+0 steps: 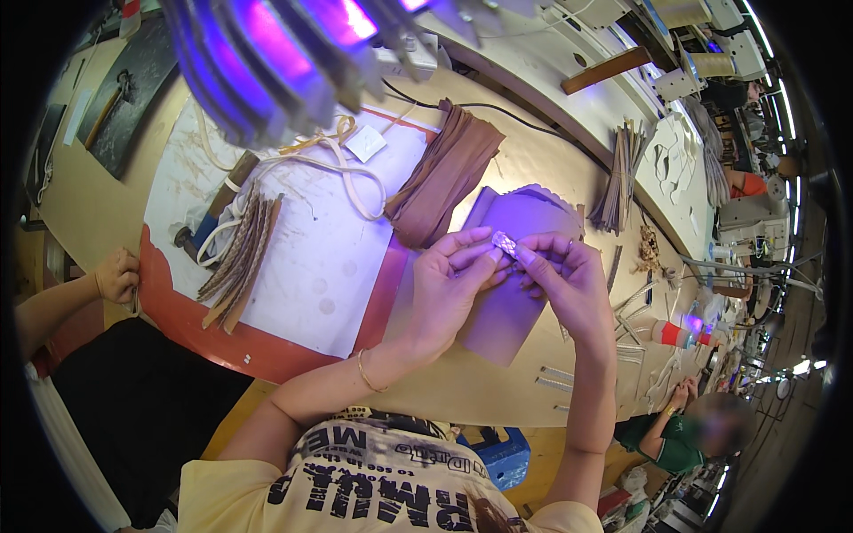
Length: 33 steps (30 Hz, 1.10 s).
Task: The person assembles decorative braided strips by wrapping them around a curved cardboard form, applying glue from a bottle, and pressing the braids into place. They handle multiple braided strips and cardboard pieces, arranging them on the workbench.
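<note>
My left hand (451, 289) and my right hand (569, 277) meet above the middle of the table. Between their fingertips they pinch a small, shiny, pale piece with a woven-looking pattern (504, 243). Both thumbs press on it from the near side, and its ends are hidden by my fingers. Beneath my hands lies a flat brownish sheet (502, 324) with a scalloped far edge, tinted violet by the light. A stack of brown leather strips (444, 173) rests just beyond my left hand.
A finned lamp (267, 71) glowing violet hangs over the far left. Braided brown strips (244, 258) and a hammer-like tool (213, 204) lie on white paper (320, 293). Short silvery strips (555, 382) are near my right forearm. Another person's hand (117, 275) touches the table's left edge.
</note>
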Motion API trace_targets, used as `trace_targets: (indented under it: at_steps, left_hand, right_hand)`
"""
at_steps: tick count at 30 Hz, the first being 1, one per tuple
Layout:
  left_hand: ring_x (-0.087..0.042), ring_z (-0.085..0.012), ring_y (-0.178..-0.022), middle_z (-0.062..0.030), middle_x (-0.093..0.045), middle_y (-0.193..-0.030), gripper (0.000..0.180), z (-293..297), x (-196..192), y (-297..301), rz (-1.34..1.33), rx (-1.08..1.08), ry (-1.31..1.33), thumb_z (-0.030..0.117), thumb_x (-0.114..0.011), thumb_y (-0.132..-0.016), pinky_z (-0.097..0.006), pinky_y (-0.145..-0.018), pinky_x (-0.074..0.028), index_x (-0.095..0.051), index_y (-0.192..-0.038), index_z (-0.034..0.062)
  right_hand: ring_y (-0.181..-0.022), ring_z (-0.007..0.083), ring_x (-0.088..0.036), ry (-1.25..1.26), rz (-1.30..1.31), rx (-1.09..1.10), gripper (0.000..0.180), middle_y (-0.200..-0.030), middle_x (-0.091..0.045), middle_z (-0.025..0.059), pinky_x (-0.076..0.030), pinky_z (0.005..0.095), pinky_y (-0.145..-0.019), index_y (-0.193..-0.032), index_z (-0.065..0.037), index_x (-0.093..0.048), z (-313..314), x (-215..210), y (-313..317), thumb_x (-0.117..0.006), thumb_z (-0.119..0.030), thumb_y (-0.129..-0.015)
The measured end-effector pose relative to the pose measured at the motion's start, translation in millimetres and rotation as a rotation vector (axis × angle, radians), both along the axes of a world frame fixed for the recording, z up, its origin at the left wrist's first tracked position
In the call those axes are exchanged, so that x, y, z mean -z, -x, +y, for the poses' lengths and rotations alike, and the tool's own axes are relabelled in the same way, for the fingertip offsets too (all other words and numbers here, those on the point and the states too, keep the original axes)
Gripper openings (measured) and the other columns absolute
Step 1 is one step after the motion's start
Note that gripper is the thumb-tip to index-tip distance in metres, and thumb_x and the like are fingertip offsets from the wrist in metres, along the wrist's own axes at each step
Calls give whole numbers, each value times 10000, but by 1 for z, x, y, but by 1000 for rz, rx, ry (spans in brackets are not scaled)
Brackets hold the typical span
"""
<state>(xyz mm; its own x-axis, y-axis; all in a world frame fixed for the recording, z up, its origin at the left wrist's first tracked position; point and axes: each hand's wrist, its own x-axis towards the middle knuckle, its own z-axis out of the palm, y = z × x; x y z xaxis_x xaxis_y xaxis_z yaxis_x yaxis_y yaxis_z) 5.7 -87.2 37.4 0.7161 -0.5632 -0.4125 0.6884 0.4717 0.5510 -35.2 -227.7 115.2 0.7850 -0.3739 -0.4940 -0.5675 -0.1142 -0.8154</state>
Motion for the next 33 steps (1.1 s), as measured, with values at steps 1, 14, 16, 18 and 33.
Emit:
trace_targets:
  at_steps: [1, 14, 16, 18, 33]
  left_hand:
    - [-664, -156, -947, -134, -661, -1089, 313, 0, 0, 0, 1, -1, -1, 44, -598, -942, -300, -854, -580, -512, -1232, -35]
    - [-661, -137, -939, -136, -665, -1076, 340, 0, 0, 1, 8, -28, 17, 36, -609, -931, -258, -821, -574, -504, -1242, -53]
    - [-664, -135, -923, -129, -671, -1058, 333, 0, 0, 2, -3, -48, 24, 43, -616, -929, -258, -810, -575, -513, -1231, -53]
    - [-668, -133, -904, -122, -678, -1038, 325, -1, 1, 2, -15, -58, 6, 51, -624, -927, -256, -792, -576, -524, -1219, -52]
    - [-670, -130, -841, -106, -677, -973, 301, -2, 12, -9, -17, -14, -150, 118, -635, -937, -239, -709, -564, -543, -1172, -45]
  right_hand:
    - [-698, 40, -593, -1, -1, 4, 196, -818, -660, 2, -467, 182, -605, -1029, -11, -654, 0, 0, 0, -650, -184, -936]
    - [-682, 46, -595, 20, 14, 4, 200, -805, -661, 13, -473, 188, -598, -1021, 6, -652, 0, 1, -1, -647, -173, -933]
    - [-676, 41, -597, 25, 24, 1, 199, -803, -667, 8, -479, 181, -602, -1019, 0, -657, 0, 0, -1, -663, -175, -924]
    - [-674, 43, -598, 29, 28, -1, 198, -799, -666, 11, -483, 182, -601, -1018, 5, -656, 0, 0, -2, -664, -168, -921]
    - [-589, 54, -574, 362, 56, -117, 219, -738, -655, 43, -466, 188, -541, -964, 69, -647, -3, -9, 1, -700, -128, -885]
